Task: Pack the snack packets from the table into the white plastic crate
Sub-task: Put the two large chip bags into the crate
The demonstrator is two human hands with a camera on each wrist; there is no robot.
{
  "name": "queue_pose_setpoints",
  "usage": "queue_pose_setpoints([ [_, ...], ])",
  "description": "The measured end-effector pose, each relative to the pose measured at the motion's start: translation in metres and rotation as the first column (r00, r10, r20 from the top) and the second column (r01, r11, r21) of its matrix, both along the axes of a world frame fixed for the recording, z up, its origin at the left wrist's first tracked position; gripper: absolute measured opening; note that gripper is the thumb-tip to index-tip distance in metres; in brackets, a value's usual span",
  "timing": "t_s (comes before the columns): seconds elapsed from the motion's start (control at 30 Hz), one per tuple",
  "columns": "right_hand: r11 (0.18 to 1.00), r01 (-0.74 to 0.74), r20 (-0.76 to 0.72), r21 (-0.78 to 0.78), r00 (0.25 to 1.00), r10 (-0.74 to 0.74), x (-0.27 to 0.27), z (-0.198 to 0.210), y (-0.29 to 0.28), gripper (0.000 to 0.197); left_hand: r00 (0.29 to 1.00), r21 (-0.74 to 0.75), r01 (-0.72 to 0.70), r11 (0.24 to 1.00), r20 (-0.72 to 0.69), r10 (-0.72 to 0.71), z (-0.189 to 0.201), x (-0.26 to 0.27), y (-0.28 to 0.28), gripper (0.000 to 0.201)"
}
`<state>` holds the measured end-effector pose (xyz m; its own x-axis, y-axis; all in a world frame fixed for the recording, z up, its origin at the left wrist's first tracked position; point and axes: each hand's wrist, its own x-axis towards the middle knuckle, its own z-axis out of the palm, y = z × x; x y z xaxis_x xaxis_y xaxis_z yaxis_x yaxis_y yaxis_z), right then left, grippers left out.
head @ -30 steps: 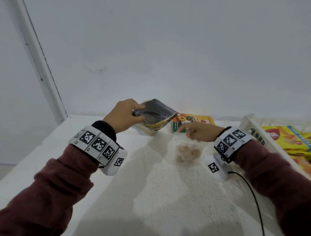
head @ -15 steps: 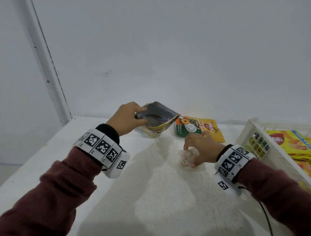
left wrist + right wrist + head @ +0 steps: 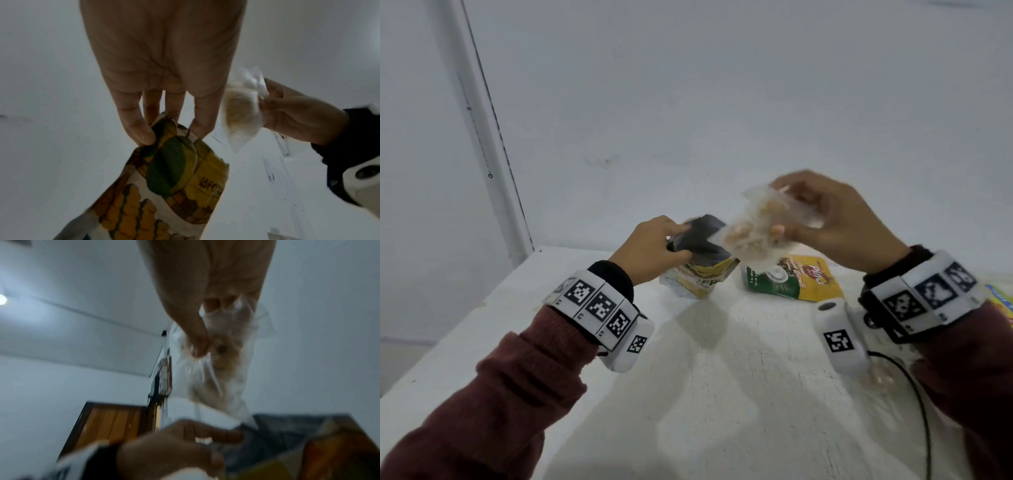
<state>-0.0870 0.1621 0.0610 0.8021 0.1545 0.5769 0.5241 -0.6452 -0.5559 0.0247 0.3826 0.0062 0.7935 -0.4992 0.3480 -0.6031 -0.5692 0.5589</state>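
My left hand [image 3: 654,250] pinches the open top edge of a yellow and white snack pouch [image 3: 702,270] that stands on the white table [image 3: 722,394]; the wrist view shows the fingers [image 3: 144,134] on the pouch [image 3: 174,186]. My right hand [image 3: 835,222] holds a clear plastic packet of pale brown snacks [image 3: 756,229] in the air, just above and right of the pouch's mouth. The thumb [image 3: 197,340] presses into the clear packet [image 3: 222,369]. A green and yellow packet [image 3: 794,281] lies flat behind. The crate is almost out of view.
A white wall rises right behind the table. A sliver of a yellow packet [image 3: 1000,301] shows at the far right edge. A black cable [image 3: 921,404] runs from my right wrist across the table's right side. The table's left edge [image 3: 448,335] drops off.
My right hand picked the clear packet up off the table and raised it toward the pouch's mouth. The left hand kept its hold on the pouch. The view shifted left, away from the crate.
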Motion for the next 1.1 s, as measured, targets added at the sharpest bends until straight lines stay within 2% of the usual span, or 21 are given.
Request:
queue_pose_setpoints([
  [0.1, 0.998, 0.061, 0.204, 0.035, 0.977, -0.067, 0.013, -0.002, 0.035, 0.041, 1.0, -0.024, 0.022, 0.999, -0.02, -0.022, 0.0, 0.001, 0.0, 0.036],
  [0.23, 0.98, 0.173, 0.344, -0.101, 0.93, -0.129, 0.044, -0.041, 0.061, 0.026, 0.999, -0.086, 0.015, 0.996, -0.049, -0.019, -0.001, 0.004, 0.008, 0.016],
  [0.27, 0.973, 0.181, 0.358, -0.144, 0.926, -0.119, 0.051, -0.05, 0.061, 0.022, 0.998, -0.1, 0.014, 0.995, -0.06, -0.02, -0.001, 0.006, 0.012, 0.016],
  [0.33, 0.949, 0.173, 0.376, -0.264, 0.924, -0.064, 0.06, -0.06, 0.06, 0.017, 0.995, -0.122, 0.038, 0.992, -0.091, -0.049, -0.002, 0.01, 0.02, 0.029],
  [0.43, 0.84, 0.115, 0.288, -0.531, 0.956, 0.051, 0.064, -0.064, 0.062, 0.027, 0.994, -0.1, 0.067, 0.993, -0.082, -0.075, -0.002, 0.013, 0.024, 0.041],
  [0.53, 0.766, 0.005, 0.078, -0.643, 0.995, 0.059, 0.071, -0.056, 0.059, 0.047, 0.993, -0.104, 0.097, 0.99, -0.055, -0.103, -0.003, 0.014, 0.02, 0.045],
  [0.6, 0.662, 0.012, -0.002, -0.749, 1.0, -0.021, 0.074, -0.057, 0.06, 0.068, 0.99, -0.115, 0.127, 0.985, -0.05, -0.133, -0.004, 0.014, 0.016, 0.048],
  [0.67, 0.523, 0.086, -0.013, -0.848, 0.983, -0.184, 0.075, -0.062, 0.064, 0.087, 0.986, -0.109, 0.155, 0.982, -0.046, -0.161, -0.005, 0.013, 0.012, 0.051],
  [0.7, 0.505, 0.11, -0.021, -0.856, 0.969, -0.247, 0.074, -0.064, 0.065, 0.093, 0.984, -0.101, 0.168, 0.981, -0.045, -0.173, -0.005, 0.013, 0.01, 0.052],
  [0.77, 0.521, 0.138, -0.028, -0.842, 0.954, -0.298, 0.071, -0.067, 0.066, 0.099, 0.982, -0.109, 0.175, 0.979, -0.051, -0.181, -0.004, 0.013, 0.007, 0.054],
  [0.8, 0.515, 0.164, 0.01, -0.842, 0.957, -0.289, 0.068, -0.067, 0.064, 0.099, 0.983, -0.122, 0.168, 0.978, -0.055, -0.176, -0.004, 0.014, 0.007, 0.056],
  [0.87, 0.491, 0.256, 0.167, -0.832, 0.961, -0.219, 0.064, -0.069, 0.056, 0.086, 0.987, -0.133, 0.15, 0.98, -0.045, -0.157, -0.003, 0.017, 0.009, 0.06],
  [0.9, 0.534, 0.29, 0.226, -0.795, 0.957, -0.183, 0.061, -0.071, 0.05, 0.074, 0.988, -0.131, 0.142, 0.981, -0.037, -0.148, -0.002, 0.019, 0.009, 0.059],
  [0.97, 0.673, 0.313, 0.283, -0.67, 0.946, -0.158, 0.051, -0.07, 0.032, 0.052, 0.991, -0.123, 0.133, 0.984, -0.017, -0.136, -0.002, 0.023, 0.011, 0.05],
  [1.03, 0.767, 0.356, 0.245, -0.534, 0.933, -0.262, 0.037, -0.063, 0.011, 0.041, 0.991, -0.118, 0.134, 0.984, -0.002, -0.136, -0.002, 0.026, 0.011, 0.048],
  [1.1, 0.793, 0.396, 0.044, -0.463, 0.904, -0.426, 0.028, -0.062, -0.017, 0.033, 0.991, -0.112, 0.137, 0.984, 0.006, -0.137, -0.002, 0.025, 0.01, 0.049],
])
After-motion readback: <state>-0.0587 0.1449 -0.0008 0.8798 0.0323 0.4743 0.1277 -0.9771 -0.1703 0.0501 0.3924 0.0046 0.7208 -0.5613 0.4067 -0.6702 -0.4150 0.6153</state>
